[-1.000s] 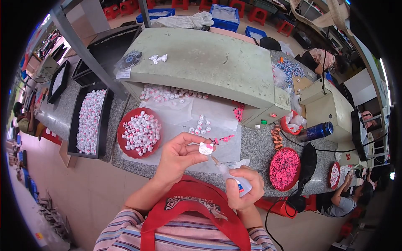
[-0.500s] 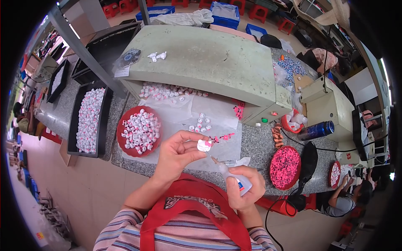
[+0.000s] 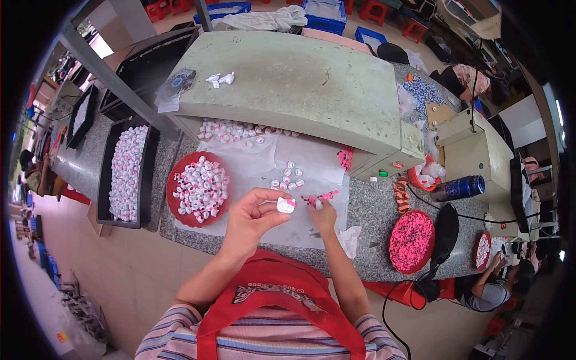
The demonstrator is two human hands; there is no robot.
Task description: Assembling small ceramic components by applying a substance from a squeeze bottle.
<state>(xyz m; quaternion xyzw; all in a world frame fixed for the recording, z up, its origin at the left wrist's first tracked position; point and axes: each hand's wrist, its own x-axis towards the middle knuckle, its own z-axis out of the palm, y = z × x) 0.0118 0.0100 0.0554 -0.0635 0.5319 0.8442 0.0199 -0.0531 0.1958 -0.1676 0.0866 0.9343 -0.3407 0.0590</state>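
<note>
My left hand (image 3: 255, 219) pinches a small white figurine head (image 3: 286, 205) with pink at its upper edge, held up over the paper. Farther right, my right hand (image 3: 323, 215) reaches down to a short row of small pink-and-black pieces (image 3: 327, 195). Its fingers are drawn together at the row, and what they hold, if anything, is hidden. The glue bottle cannot be made out now. Beyond my left hand, several white heads (image 3: 287, 173) lie grouped on the white paper sheet (image 3: 246, 180).
A red plate (image 3: 171, 201) of white-and-pink heads stands left, beside a black tray (image 3: 147, 180) full of them. A greenish metal housing (image 3: 288, 78) spans the back. At right are a red plate (image 3: 393, 259) of pink-and-black pieces, crumpled white paper (image 3: 350, 240) and a blue can (image 3: 462, 188).
My right hand has moved away from the head, forward to the row of pink-and-black pieces, and the bottle it held no longer shows. My left hand still holds the head, shifted slightly left.
</note>
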